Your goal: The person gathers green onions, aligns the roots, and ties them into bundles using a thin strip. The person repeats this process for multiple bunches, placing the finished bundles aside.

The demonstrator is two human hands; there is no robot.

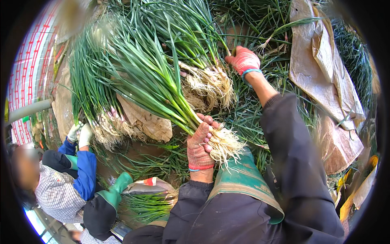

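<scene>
A bunch of green garlic, with long leaves, pinkish bulbs and pale stringy roots, is gripped near its bulbs by my left hand. That hand wears a red knit work glove with a blue band at the wrist and is above my green rubber boot. My right hand, gloved alike, reaches forward and pinches the lower end of a single green garlic stalk. Just left of it lies a heap of green garlic, roots towards me. Part of the right fingers is hidden behind the hand.
At left a co-worker in white gloves handles another pile of green garlic. Woven sacks lie at right. Loose leaves litter the ground. A smaller bundle lies beside my left sleeve.
</scene>
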